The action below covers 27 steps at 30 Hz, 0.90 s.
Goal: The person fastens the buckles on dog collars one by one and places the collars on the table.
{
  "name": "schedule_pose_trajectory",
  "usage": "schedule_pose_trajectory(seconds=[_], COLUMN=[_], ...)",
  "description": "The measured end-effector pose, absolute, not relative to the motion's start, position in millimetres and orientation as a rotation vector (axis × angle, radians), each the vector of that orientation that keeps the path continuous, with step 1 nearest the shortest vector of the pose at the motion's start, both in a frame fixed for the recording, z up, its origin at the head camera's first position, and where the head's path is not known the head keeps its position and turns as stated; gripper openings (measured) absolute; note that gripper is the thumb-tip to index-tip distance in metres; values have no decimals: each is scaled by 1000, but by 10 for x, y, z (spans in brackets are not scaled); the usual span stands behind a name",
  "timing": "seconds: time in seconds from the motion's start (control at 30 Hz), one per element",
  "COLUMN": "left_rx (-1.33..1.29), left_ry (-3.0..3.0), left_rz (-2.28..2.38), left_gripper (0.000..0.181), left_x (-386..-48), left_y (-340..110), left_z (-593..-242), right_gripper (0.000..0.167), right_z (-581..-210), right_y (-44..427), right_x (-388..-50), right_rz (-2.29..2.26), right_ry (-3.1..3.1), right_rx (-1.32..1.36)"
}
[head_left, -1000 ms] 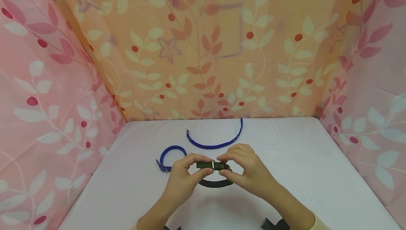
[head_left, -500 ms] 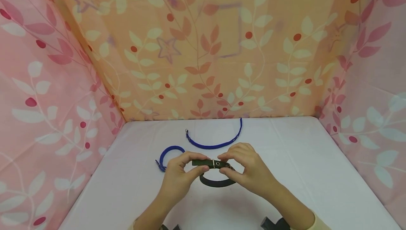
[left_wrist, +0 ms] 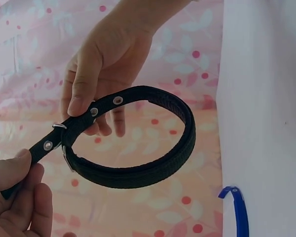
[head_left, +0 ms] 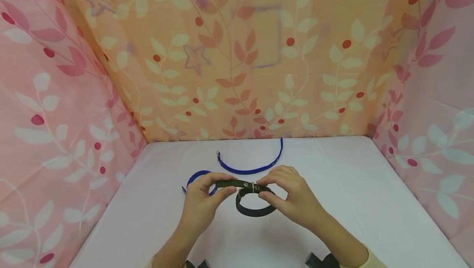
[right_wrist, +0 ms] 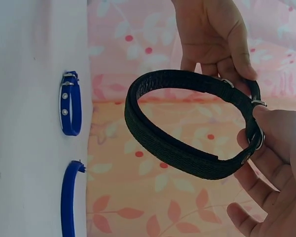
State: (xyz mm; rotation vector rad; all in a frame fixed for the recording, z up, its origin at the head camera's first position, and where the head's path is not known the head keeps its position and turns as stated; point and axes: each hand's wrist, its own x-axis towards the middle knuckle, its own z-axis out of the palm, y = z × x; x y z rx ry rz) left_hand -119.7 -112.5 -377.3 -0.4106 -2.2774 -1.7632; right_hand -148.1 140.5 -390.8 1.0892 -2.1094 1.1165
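A dark green collar (head_left: 255,212) with a metal buckle and eyelets is held up above the white table, bent into a loop. The left hand (head_left: 201,198) pinches its free strap end between thumb and fingers. Near the buckle, the right hand (head_left: 294,194) grips the strap with thumb and fingertips. In the left wrist view the strap of the collar (left_wrist: 133,177) passes through a metal loop, with one eyelet between that loop and the left thumb. The right wrist view shows the collar (right_wrist: 172,158) hanging as a wide ring, the right fingers at the buckle.
A blue collar closed in a ring (head_left: 198,174) lies behind the left hand, partly hidden by it. Farther back, an open blue collar (head_left: 249,172) curves across the white table (head_left: 333,177). Patterned cloth walls (head_left: 237,75) stand around the table.
The left hand has moved left and slightly up, drawing more of the green strap end through the metal loop. The right hand has stayed nearly in place.
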Motion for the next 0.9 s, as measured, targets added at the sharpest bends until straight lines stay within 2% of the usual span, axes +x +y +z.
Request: schedule_pose_trajectory(seconds=[0.33, 0.63, 0.9], left_rx=[-435, -474, -680], left_ry=[-2305, -2415, -2144], left_rz=[-1893, -1718, -1828], left_gripper=[38, 31, 22], left_x=[-1237, -1214, -1188], left_y=[-1061, -949, -908], left_z=[-3852, -3974, -4031], right_gripper=[28, 34, 44], right_z=[-3888, -3898, -3893], right_y=[1430, 1408, 1384], right_x=[-1455, -1436, -1434], right_rz=[1302, 1369, 1369], right_ry=[-2132, -2080, -1981], right_rx=[980, 978, 1068])
